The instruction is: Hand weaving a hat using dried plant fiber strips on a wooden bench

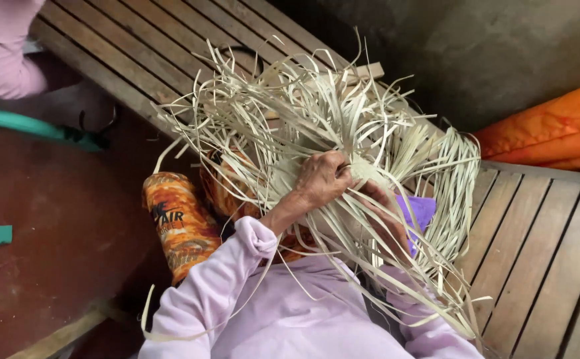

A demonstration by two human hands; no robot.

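Woven straw piece with loose pale strips fanning outward, held over the lap above a slatted wooden bench. Left hand lies on top of the woven centre, fingers curled closed on strips; right hand is beneath it, largely hidden, its grip indiscernible.

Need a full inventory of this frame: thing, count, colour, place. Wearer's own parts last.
woven straw piece: 1, pale, centre, on the lap
loose straw strips: many, pale yellow, fanning out all round
slatted bench: 1, brown wood, from top left to right
orange cloth: 1, orange, right edge
patterned trousers: 1, orange and brown, left of centre
purple cloth: 1, purple, under the strips
another person's sleeve: 1, pink, top left
green item: 1, green, left edge, kind unclear
lilac sleeves: 2, bottom
left hand: on the woven piece
right hand: half hidden by strips
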